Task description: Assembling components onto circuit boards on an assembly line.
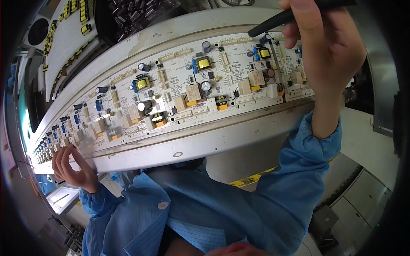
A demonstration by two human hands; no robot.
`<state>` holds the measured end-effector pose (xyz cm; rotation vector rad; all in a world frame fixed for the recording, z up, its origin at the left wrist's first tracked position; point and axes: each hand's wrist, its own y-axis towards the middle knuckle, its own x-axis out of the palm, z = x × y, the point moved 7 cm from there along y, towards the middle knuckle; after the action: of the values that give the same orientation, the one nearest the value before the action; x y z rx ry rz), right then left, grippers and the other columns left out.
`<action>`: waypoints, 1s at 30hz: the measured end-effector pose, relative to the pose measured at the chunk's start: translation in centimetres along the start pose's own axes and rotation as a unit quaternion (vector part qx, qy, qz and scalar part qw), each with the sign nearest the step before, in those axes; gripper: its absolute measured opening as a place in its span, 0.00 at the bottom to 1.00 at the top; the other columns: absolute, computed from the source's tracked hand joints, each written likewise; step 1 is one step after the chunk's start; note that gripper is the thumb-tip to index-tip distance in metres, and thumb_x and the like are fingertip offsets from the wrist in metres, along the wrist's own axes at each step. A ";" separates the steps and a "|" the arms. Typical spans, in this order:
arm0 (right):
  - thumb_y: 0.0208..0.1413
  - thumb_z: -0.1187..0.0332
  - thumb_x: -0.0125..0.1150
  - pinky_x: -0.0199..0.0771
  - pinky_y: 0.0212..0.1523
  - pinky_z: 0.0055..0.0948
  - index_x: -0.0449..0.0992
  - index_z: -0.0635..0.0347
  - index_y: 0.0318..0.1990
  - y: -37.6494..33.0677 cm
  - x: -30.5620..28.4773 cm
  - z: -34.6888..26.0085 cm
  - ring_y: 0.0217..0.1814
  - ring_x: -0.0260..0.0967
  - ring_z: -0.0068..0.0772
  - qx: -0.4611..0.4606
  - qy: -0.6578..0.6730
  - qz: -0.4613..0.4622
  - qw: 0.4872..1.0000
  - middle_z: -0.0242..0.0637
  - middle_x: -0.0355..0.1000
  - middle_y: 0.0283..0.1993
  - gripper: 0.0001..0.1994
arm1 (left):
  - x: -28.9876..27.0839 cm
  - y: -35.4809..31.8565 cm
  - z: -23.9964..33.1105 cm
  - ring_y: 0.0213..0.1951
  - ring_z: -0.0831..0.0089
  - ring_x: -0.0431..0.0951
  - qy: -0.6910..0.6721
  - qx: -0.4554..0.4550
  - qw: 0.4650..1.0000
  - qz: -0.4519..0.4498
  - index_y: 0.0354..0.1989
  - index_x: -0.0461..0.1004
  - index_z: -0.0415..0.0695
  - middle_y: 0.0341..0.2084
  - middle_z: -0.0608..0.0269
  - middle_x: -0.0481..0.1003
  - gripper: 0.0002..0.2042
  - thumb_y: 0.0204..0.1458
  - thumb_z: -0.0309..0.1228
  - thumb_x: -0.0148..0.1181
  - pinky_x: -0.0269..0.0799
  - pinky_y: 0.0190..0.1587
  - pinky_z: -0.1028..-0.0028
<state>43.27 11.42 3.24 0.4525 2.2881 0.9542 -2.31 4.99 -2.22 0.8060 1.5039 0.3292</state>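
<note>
In the head view, a row of pale circuit boards (188, 77) runs in a long white rail (239, 133) from about 9 o'clock round to 2 o'clock.

The right hand (328, 53), at 2 o'clock, grasps a black pen-shaped tool (282, 19) between thumb and fingers. The tool's narrow end points toward 9 o'clock and sits at the end of a cream connector strip (235, 41) on the boards' far edge; whether it touches or hovers, I cannot tell. A dark capacitor (265, 39) stands just beside that end, toward 4 o'clock, and a yellow-topped transformer (264, 53) lies near, toward 5 o'clock.

The left hand (76, 171), at 8 o'clock, is by the rail's near edge, its fingers bent and the thumb near the forefinger; whether they pinch anything, I cannot tell.

At 11 o'clock, beyond the rail, is a heap of loose dark parts (136, 15).

To handle the tool well here, a light, steady grip seems best, with its end kept clear of the capacitor. Raising the wrist should spare the parts beneath, and the loose blue sleeve (318, 147) is best kept off the boards.
</note>
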 end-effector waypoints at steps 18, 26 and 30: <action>0.63 0.73 0.58 0.64 0.19 0.14 0.76 0.68 0.38 -1.2 2.5 -1.9 0.21 0.65 0.14 -0.078 0.089 -0.189 0.975 0.38 0.76 0.33 0.06 | -0.4 -0.1 -0.1 0.48 0.64 0.75 0.003 0.007 1.000 0.028 0.37 0.79 0.46 0.37 0.65 0.79 0.08 0.50 0.20 0.65 0.61 0.56 0.65; 0.67 0.70 0.51 0.61 0.18 0.16 0.75 0.69 0.37 -1.1 2.6 -2.4 0.20 0.63 0.14 -0.038 0.103 -0.220 0.969 0.40 0.74 0.32 0.10 | -0.4 0.0 -0.5 0.47 0.64 0.75 0.000 0.016 0.999 0.031 0.38 0.80 0.46 0.36 0.65 0.79 0.09 0.49 0.20 0.65 0.62 0.55 0.65; 0.69 0.66 0.47 0.62 0.18 0.16 0.74 0.70 0.37 -0.8 0.9 -0.9 0.20 0.63 0.15 0.031 0.149 -0.130 0.980 0.42 0.74 0.33 0.14 | -0.5 -0.4 -0.9 0.47 0.64 0.76 0.003 0.020 0.999 0.035 0.38 0.80 0.46 0.37 0.65 0.79 0.09 0.49 0.20 0.65 0.63 0.54 0.65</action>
<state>41.92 10.85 2.75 0.0304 2.5707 0.8661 -3.31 4.63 -1.93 0.8923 1.4931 0.3547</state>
